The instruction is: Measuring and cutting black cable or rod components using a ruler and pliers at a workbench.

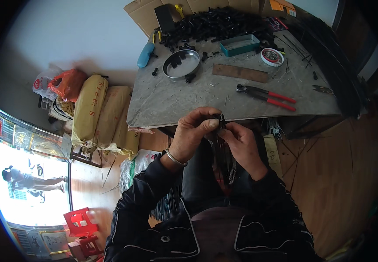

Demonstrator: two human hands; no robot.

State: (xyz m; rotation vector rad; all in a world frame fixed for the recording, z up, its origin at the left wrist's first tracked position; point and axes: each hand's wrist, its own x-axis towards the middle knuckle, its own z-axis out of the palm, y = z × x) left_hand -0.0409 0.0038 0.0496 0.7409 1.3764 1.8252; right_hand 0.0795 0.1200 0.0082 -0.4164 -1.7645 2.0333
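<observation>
My left hand (192, 133) and my right hand (244, 146) meet just off the table's near edge, above my lap. Between the left thumb and forefinger is a small black piece (222, 118), its kind too small to make out. My right thumb and fingers pinch at it from the other side, just below its top. Thin dark strands (221, 159) hang beneath both hands, between my knees; whether they join the piece is hidden. Nearest on the table lie red-handled pincers (265, 96).
On the grey table (154, 98) are a round metal dish (181, 64), a rusty flat bar (240, 73), a teal tray (240, 45), a white-rimmed tub (272, 57) and a heap of black parts (224, 25). Long black rods (333, 61) droop over the right end. Sacks (91, 107) stand left.
</observation>
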